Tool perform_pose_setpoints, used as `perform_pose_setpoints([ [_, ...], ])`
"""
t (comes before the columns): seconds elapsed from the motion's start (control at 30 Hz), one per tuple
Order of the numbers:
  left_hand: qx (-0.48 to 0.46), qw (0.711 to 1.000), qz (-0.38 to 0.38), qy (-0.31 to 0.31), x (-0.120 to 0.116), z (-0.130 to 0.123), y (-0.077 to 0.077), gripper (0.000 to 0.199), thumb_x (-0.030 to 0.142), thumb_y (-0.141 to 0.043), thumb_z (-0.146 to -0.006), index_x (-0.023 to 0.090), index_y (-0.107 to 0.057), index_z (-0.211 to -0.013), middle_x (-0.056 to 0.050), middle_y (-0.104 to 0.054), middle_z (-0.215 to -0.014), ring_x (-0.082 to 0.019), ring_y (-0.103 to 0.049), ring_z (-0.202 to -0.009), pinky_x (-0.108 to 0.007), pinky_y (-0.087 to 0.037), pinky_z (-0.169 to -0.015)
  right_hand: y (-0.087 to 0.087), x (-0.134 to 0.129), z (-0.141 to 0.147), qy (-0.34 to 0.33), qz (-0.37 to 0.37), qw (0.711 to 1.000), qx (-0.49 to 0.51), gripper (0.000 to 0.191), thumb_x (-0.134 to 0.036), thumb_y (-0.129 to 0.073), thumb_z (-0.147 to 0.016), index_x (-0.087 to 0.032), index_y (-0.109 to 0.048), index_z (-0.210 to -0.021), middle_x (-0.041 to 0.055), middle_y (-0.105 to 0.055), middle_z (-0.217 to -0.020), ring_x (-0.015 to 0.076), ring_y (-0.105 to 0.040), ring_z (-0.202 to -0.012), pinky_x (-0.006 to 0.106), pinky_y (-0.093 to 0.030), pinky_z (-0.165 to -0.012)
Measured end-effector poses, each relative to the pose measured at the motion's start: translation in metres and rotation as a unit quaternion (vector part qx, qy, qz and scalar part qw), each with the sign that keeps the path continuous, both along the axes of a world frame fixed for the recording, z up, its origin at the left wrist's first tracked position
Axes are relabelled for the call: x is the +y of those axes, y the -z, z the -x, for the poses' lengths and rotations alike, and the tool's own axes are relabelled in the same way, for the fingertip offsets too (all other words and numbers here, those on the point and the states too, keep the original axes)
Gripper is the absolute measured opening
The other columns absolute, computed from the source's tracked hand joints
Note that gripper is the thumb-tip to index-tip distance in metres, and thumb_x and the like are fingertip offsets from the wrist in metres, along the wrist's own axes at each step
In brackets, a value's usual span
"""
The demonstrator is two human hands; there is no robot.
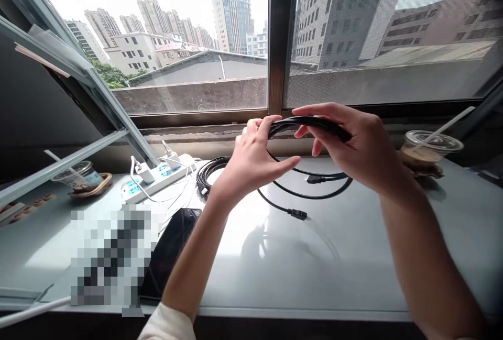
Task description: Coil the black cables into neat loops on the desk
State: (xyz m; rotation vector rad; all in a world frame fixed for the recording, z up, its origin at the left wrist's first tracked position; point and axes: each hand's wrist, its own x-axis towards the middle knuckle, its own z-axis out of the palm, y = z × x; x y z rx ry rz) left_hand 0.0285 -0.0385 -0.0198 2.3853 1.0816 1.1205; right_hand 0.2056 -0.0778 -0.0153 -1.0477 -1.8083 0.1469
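Observation:
A looped black cable (299,120) is held up above the desk between my hands. My right hand (363,146) is closed round the right side of the bundle, some of its fingers reaching left under and over the loops. On the left side, my left hand (251,157) has its fingers curled over the cable, while its thumb sticks out to the right. Below the hands hang the cable's lower loops and two dark plug ends, one plug (298,215) lower and another plug (315,178) just above it. The inner fingers of both hands are partly hidden.
Left of my hands lies another coiled black cable (208,172), beside a white power strip (155,183) with chargers. A dark tablet or phone (168,256) lies near a blurred patch. Lidded drink cups stand left (80,175) and right (428,149). A metal frame (113,104) rises at left; windows lie behind.

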Motion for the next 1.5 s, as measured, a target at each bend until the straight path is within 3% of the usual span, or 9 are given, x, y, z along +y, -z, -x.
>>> perform_pose_setpoints([
  [0.17, -0.107, 0.991, -0.057, -0.048, 0.029, -0.013, 0.014, 0.018, 0.030, -0.057, -0.084, 0.016, -0.060, -0.096, -0.007, -0.066, -0.092, -0.019, -0.061, -0.086, -0.028, -0.043, -0.078, -0.005, -0.006, 0.006, 0.012, -0.059, 0.993, 0.098, 0.023, -0.028, -0.053, -0.091, -0.028, -0.062, -0.112, 0.0002, -0.066, -0.092, 0.0095, -0.053, -0.055, 0.028, -0.043, -0.053],
  [0.4, -0.269, 0.961, 0.060, 0.033, 0.048, 0.003, 0.009, 0.051, 0.051, -0.047, -0.087, 0.017, -0.053, -0.049, -0.004, -0.065, -0.065, -0.013, -0.062, -0.069, -0.024, -0.045, -0.069, -0.008, -0.004, 0.002, 0.035, -0.127, 0.976, 0.173, 0.036, -0.033, -0.064, -0.084, -0.031, -0.054, -0.119, 0.0011, -0.061, -0.113, 0.0144, -0.061, -0.069, 0.029, -0.044, -0.051],
  [0.57, -0.374, 0.920, 0.116, 0.025, 0.036, 0.002, 0.004, 0.048, 0.043, -0.063, -0.079, 0.018, -0.037, -0.047, 0.007, -0.032, -0.040, -0.004, -0.028, -0.035, -0.021, -0.024, -0.038, 0.005, 0.014, -0.005, 0.160, -0.053, 0.985, 0.019, 0.037, -0.042, -0.066, -0.080, -0.025, -0.061, -0.113, 0.0007, -0.064, -0.074, 0.0183, -0.062, -0.067, 0.032, -0.051, -0.066],
  [0.73, -0.351, 0.936, -0.021, -0.014, 0.004, -0.011, -0.003, 0.050, 0.027, -0.061, -0.081, 0.016, -0.029, -0.043, 0.006, -0.020, -0.047, -0.004, -0.020, -0.043, -0.022, -0.018, -0.043, 0.007, 0.016, 0.002, 0.071, 0.023, 0.993, 0.090, 0.024, -0.040, -0.052, -0.089, -0.020, -0.064, -0.095, -0.0029, -0.053, -0.050, 0.0111, -0.050, -0.043, 0.025, -0.043, -0.048],
  [0.93, -0.288, 0.953, 0.093, 0.028, 0.016, -0.016, 0.011, 0.038, 0.037, -0.055, -0.083, 0.019, -0.042, -0.052, 0.005, -0.040, -0.043, -0.007, -0.042, -0.037, -0.021, -0.029, -0.038, -0.011, -0.008, -0.006, -0.086, 0.174, 0.948, 0.251, 0.041, -0.030, -0.068, -0.077, -0.024, -0.064, -0.117, -0.0104, -0.030, -0.035, 0.0036, -0.019, -0.027, 0.018, -0.014, -0.028],
  [1.1, -0.093, 0.978, 0.181, -0.040, 0.031, -0.023, 0.031, 0.043, 0.049, -0.051, -0.083, 0.017, -0.048, -0.054, -0.003, -0.057, -0.050, -0.014, -0.057, -0.045, -0.023, -0.042, -0.047, -0.018, -0.022, -0.002, -0.036, 0.134, 0.941, 0.309, 0.033, -0.020, -0.067, -0.072, -0.022, -0.072, -0.105, -0.0097, -0.025, -0.033, 0.0019, -0.018, -0.027, 0.018, -0.011, -0.029],
  [1.33, 0.029, 0.865, 0.474, 0.160, 0.030, -0.038, 0.047, 0.057, 0.066, -0.040, -0.083, 0.013, -0.058, -0.070, -0.006, -0.062, -0.054, -0.017, -0.063, -0.057, -0.030, -0.053, -0.066, -0.007, -0.027, 0.013, 0.083, -0.130, 0.965, 0.212, 0.020, -0.013, -0.067, -0.074, -0.024, -0.075, -0.088, -0.0075, -0.039, -0.040, 0.0027, -0.030, -0.030, 0.020, -0.019, -0.028],
  [1.43, 0.062, 0.808, 0.527, 0.256, 0.032, -0.041, 0.050, 0.066, 0.069, -0.027, -0.085, 0.013, -0.064, -0.083, -0.008, -0.068, -0.070, -0.017, -0.064, -0.073, -0.034, -0.049, -0.085, -0.005, -0.032, 0.016, 0.023, -0.182, 0.973, 0.140, 0.021, -0.012, -0.066, -0.077, -0.028, -0.074, -0.086, -0.0081, -0.043, -0.043, 0.0017, -0.032, -0.031, 0.020, -0.019, -0.028],
  [1.5, 0.022, 0.805, 0.517, 0.290, 0.035, -0.041, 0.051, 0.061, 0.066, -0.030, -0.087, 0.017, -0.065, -0.094, -0.008, -0.070, -0.087, -0.017, -0.064, -0.080, -0.036, -0.047, -0.089, -0.004, -0.032, 0.015, -0.034, -0.184, 0.972, 0.143, 0.026, -0.010, -0.067, -0.076, -0.030, -0.073, -0.090, -0.0086, -0.048, -0.047, 0.0018, -0.033, -0.030, 0.020, -0.019, -0.027],
])
